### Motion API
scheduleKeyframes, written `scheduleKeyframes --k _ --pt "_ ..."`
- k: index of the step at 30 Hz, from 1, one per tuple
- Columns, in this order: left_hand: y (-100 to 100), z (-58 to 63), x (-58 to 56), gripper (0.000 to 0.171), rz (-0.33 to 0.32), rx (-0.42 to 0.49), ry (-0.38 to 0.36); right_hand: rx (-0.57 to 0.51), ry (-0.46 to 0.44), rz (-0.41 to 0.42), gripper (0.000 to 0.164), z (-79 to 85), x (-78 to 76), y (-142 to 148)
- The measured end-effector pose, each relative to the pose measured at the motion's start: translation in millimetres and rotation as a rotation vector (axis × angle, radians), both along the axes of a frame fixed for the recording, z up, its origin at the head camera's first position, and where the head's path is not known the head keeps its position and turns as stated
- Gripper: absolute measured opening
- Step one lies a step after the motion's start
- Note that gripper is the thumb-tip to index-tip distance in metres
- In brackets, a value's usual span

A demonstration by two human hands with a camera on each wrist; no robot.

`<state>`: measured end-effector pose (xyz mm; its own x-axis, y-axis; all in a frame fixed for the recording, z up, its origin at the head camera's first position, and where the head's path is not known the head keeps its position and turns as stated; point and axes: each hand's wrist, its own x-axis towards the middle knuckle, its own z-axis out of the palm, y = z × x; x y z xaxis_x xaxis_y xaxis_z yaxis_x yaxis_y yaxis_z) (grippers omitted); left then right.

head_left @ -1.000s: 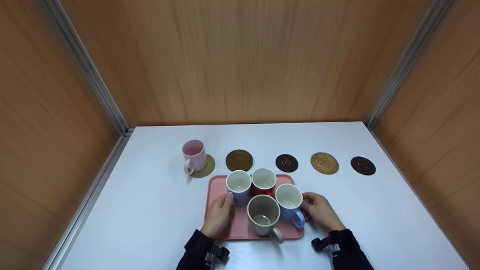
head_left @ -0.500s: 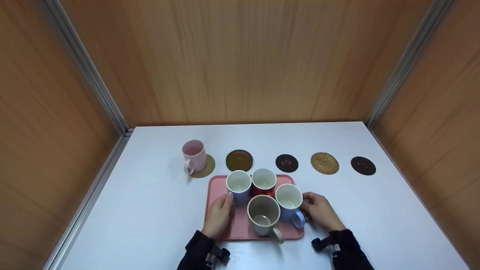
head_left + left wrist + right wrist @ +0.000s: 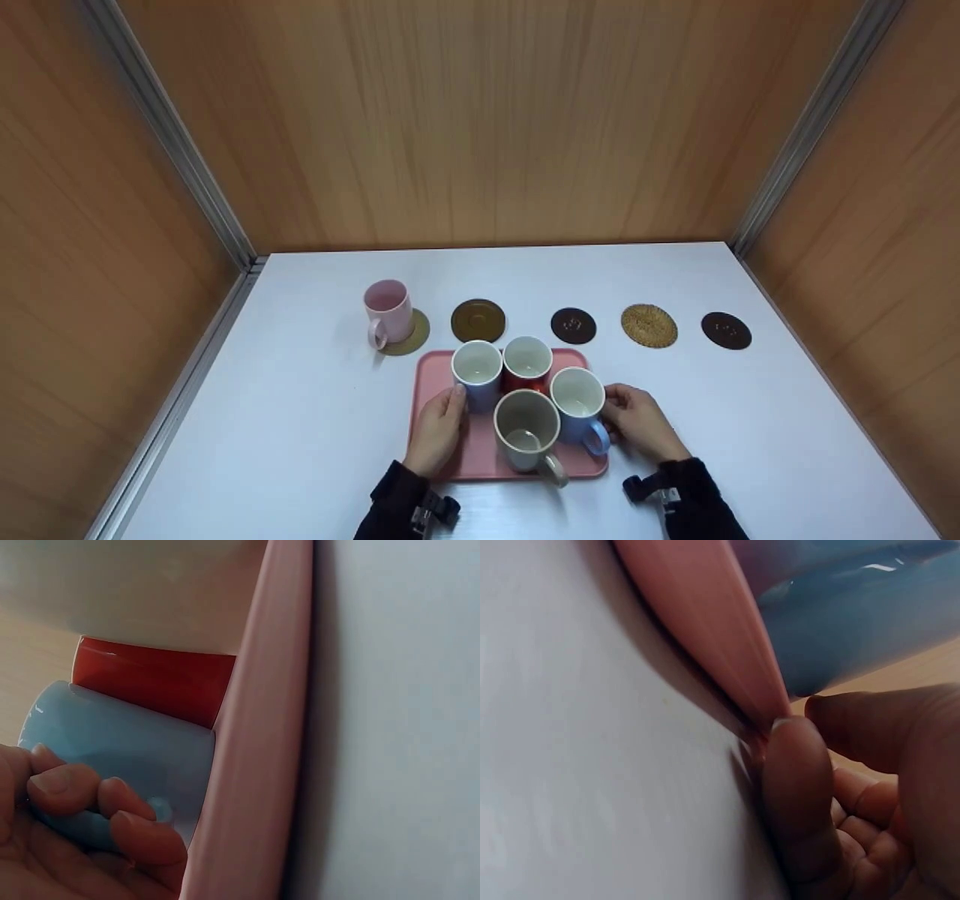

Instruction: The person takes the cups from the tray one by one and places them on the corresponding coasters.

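Note:
My left hand grips the pale blue mug, fingers curled round its handle in the left wrist view. The mug stands on the pink tray. Behind and beside it are a red mug with a white inside and a grey mug. A brighter blue mug stands at the tray's right side. There, my right hand pinches the tray rim; in the right wrist view its fingertips meet the pink edge, close to the blue mug.
Beyond the tray, a pink mug stands partly on an olive coaster. A row of coasters runs to the right: brown, dark, woven straw and another dark one. Wooden panels enclose the white table.

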<state>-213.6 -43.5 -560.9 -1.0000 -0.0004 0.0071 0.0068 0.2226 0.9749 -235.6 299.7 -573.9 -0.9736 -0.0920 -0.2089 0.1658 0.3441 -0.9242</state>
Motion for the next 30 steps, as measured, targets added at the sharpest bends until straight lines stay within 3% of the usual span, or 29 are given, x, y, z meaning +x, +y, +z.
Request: scheduleKeyframes --k 30 --pt "0.2 -2.5 -1.5 0.046 0.005 -0.04 0.004 0.029 0.004 -0.02 0.028 -3.5 -2.4 0.3"
